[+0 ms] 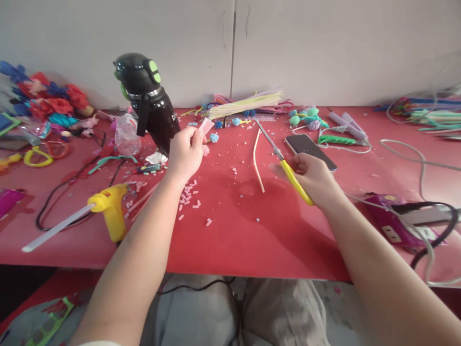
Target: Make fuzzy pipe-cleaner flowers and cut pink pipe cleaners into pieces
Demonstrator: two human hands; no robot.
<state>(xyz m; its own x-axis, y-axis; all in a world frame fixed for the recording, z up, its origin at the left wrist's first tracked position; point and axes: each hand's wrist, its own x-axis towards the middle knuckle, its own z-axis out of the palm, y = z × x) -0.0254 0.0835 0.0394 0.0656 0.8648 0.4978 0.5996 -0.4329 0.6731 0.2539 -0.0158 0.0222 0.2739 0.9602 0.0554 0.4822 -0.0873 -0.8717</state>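
Scissors [284,168] — cluttered red table [234,230]

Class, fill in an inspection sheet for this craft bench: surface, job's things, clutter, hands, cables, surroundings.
Surface: red table, strewn with pink snippets.
Job's things: pink strip bundle; yellow-handled scissors.
Clutter: yellow glue gun, black bottle, phone, pale sticks, paper flowers.
Hands: left hand pinches the bundle; right hand grips the scissors.
Cables: black cord at left; white cable at right.
Surroundings: plain white wall; nothing else seen.
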